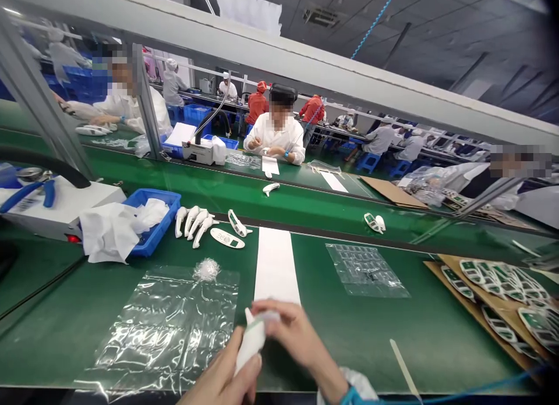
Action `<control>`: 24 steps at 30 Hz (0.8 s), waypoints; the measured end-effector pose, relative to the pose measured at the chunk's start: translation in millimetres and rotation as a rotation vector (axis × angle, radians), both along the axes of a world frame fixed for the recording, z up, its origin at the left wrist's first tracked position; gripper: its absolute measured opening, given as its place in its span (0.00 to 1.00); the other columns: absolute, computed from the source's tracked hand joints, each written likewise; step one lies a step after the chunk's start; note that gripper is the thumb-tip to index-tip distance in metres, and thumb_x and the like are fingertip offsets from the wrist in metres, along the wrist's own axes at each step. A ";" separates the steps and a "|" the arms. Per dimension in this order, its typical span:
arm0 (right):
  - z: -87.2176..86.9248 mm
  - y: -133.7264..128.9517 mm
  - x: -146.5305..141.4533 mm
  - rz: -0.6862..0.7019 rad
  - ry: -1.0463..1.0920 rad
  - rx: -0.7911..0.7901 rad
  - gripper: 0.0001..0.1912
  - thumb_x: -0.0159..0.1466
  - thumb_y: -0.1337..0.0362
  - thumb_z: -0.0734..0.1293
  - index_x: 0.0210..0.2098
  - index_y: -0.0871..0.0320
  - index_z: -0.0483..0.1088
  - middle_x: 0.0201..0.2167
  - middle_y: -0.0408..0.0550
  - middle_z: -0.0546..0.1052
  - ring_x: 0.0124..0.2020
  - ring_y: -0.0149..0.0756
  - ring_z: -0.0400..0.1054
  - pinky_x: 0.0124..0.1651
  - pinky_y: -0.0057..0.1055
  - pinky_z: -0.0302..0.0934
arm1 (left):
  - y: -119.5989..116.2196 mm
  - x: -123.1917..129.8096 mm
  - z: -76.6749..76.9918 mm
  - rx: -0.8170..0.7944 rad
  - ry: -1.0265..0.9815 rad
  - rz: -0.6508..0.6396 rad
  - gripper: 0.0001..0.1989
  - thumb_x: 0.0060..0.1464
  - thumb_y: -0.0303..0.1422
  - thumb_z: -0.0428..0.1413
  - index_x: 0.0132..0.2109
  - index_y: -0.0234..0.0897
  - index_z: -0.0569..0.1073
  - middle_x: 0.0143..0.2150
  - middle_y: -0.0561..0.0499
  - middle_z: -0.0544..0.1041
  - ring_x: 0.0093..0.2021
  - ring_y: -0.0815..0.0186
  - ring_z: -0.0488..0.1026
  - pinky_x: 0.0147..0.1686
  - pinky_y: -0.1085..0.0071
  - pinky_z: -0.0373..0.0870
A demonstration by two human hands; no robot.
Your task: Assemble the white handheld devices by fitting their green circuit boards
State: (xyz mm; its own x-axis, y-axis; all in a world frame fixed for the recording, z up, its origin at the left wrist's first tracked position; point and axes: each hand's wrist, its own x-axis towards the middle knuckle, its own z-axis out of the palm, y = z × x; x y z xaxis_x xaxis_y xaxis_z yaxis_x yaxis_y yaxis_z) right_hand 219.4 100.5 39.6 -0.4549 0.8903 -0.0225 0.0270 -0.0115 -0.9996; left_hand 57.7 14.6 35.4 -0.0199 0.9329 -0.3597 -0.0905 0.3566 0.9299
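Low in the head view, my left hand (222, 367) grips the lower part of a curved white plastic handle (250, 344). My right hand (290, 332) closes over its upper end, where a bit of clear film seems wrapped. Just left of my hands lies a wide clear plastic sheet (161, 326), with a crumpled film wad (207, 270) at its far edge. A white paper strip (275, 265) runs away from my fingers. Beyond it lie several white handles (192, 223) and a white oval faceplate (227, 238).
A blue bin (152, 219) holding white cloth sits beside a white machine (56, 204) with blue-handled pliers. Green-and-white parts cover cardboard (484, 291) at right. A glass partition (279, 61) fronts a second green belt, where a co-worker (275, 140) sits.
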 end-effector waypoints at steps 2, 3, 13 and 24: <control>-4.0 42.1 23.1 -0.177 -0.209 0.307 0.08 0.61 0.62 0.67 0.35 0.54 0.79 0.34 0.48 0.77 0.39 0.40 0.68 0.46 0.35 0.57 | 24.6 9.7 0.1 0.002 -0.108 -0.098 0.21 0.50 0.52 0.56 0.39 0.39 0.74 0.25 0.51 0.74 0.17 0.69 0.64 0.15 0.75 0.60; -9.4 60.5 32.8 -0.216 -0.251 0.348 0.07 0.60 0.64 0.67 0.34 0.54 0.79 0.33 0.47 0.75 0.37 0.39 0.66 0.45 0.35 0.56 | 36.8 13.8 -1.2 0.006 -0.163 -0.108 0.21 0.51 0.53 0.55 0.36 0.38 0.73 0.27 0.51 0.74 0.19 0.69 0.67 0.16 0.75 0.63; -45.3 99.3 49.1 -0.184 -0.437 0.374 0.04 0.55 0.68 0.67 0.27 0.55 0.76 0.28 0.44 0.71 0.36 0.40 0.61 0.44 0.36 0.51 | 70.7 26.0 -13.5 -0.114 -0.365 0.133 0.24 0.45 0.52 0.61 0.35 0.34 0.75 0.32 0.46 0.77 0.41 0.55 0.77 0.47 0.60 0.74; -31.2 86.2 44.3 -0.366 -0.315 0.314 0.08 0.61 0.61 0.61 0.27 0.56 0.62 0.25 0.41 0.64 0.27 0.34 0.58 0.34 0.32 0.52 | 70.1 23.7 -12.9 -0.119 -0.398 0.139 0.28 0.44 0.56 0.59 0.36 0.34 0.73 0.27 0.50 0.75 0.32 0.63 0.76 0.34 0.69 0.76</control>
